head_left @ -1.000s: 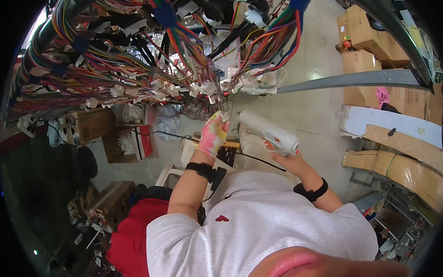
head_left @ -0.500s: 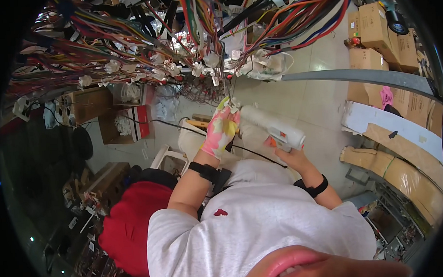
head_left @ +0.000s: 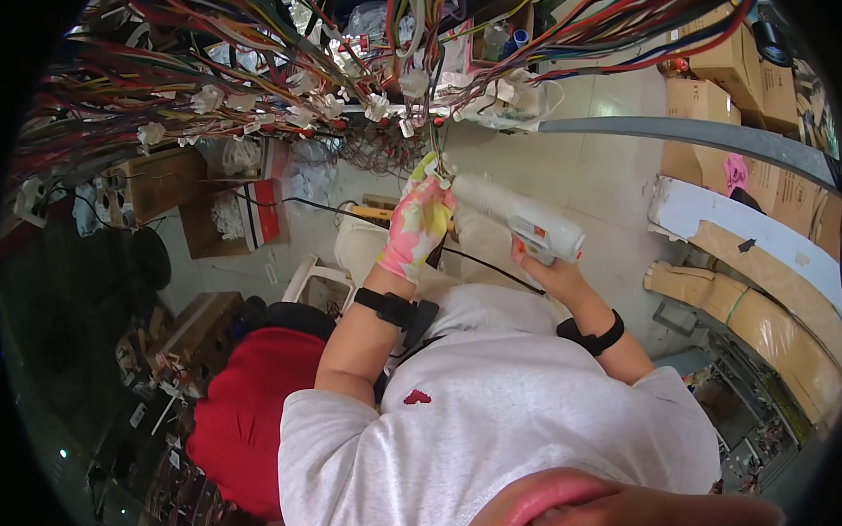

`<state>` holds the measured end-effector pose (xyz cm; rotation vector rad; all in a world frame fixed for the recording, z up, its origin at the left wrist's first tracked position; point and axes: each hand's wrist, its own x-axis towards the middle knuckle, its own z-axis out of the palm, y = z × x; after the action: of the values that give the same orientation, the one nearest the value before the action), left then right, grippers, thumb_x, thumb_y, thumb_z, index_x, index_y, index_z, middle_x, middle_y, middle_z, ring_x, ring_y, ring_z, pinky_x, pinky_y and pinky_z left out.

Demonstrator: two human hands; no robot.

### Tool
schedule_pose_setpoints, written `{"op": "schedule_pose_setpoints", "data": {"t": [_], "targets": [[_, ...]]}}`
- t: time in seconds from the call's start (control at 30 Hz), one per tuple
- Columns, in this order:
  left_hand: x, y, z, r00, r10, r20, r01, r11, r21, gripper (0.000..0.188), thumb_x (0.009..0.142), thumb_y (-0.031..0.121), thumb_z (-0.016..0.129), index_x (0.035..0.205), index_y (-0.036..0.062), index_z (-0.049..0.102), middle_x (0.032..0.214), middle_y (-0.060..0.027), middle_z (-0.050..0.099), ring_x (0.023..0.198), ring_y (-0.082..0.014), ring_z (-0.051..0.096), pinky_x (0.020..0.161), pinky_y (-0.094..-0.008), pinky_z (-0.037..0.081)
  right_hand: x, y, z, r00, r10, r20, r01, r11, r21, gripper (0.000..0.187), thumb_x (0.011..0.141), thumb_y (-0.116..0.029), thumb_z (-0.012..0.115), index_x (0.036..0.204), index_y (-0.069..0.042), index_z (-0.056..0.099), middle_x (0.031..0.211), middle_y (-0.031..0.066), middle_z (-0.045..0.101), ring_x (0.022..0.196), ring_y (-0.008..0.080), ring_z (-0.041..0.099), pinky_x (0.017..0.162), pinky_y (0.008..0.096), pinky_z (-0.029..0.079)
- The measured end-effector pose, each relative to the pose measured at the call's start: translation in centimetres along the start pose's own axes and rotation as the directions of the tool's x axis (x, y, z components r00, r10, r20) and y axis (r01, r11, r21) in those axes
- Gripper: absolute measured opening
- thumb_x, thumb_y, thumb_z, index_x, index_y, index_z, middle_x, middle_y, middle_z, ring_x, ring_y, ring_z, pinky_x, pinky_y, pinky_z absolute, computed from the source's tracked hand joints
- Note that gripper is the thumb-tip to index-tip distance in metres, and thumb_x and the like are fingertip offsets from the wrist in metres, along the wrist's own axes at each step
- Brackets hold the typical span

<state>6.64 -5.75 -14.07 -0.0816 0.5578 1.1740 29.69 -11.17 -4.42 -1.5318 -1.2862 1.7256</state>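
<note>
My left hand [head_left: 420, 221], in a pink, yellow and white patterned glove, is closed around the lower ends of a few thin wires [head_left: 437, 151] hanging from the harness above. A small white connector [head_left: 443, 181] shows at its fingertips. My right hand [head_left: 553, 269], bare, grips the handle of a white gun-shaped tool [head_left: 521, 215] with a long thick barrel. The barrel slants up and left, its front end close beside my left fingers and the connector; whether they touch cannot be made out. Its exact kind is unclear.
Bundles of coloured wires [head_left: 247, 60] with white connectors spread across the top. A grey curved bar [head_left: 676, 129] reaches right. Cardboard boxes [head_left: 703, 105] stand at the right. An open carton [head_left: 217, 219], a plastic chair [head_left: 315, 285] and a black cord [head_left: 491, 268] lie left and across my lap.
The hanging harness and surroundings sit slightly higher in the picture. My left hand has shifted a little upward; both hands keep their holds, and the tool stays beside the left fingers.
</note>
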Motion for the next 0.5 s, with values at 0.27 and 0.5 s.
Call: {"op": "schedule_pose_setpoints", "data": {"t": [0.27,0.5], "targets": [[0.1,0.4,0.7,0.999,-0.009,-0.035,0.008,0.999,-0.037,0.044,0.094,0.006,0.051,0.137,0.0053,0.042,0.114,-0.0073,0.059,0.095,-0.0162,0.058,0.081,-0.0291,0.048,0.5,0.0,0.1,0.999,-0.038,0.001,0.038,0.998,-0.058,0.026,0.081,-0.002,0.062,0.107,-0.003,0.058,0.095,0.0025,0.058,0.09,0.0137,0.054,0.083,0.0294,0.045],[0.2,0.6,-0.4,0.998,0.004,-0.07,-0.004,1.0,0.001,0.044,0.093,0.005,0.052,0.136,0.0042,0.043,0.116,-0.0077,0.059,0.102,-0.0175,0.058,0.088,-0.031,0.048,0.6,-0.3,0.6,1.0,-0.007,-0.02,0.007,1.0,-0.03,0.025,0.081,-0.002,0.062,0.105,-0.003,0.058,0.093,0.0022,0.058,0.089,0.013,0.054,0.082,0.0283,0.044]]}}
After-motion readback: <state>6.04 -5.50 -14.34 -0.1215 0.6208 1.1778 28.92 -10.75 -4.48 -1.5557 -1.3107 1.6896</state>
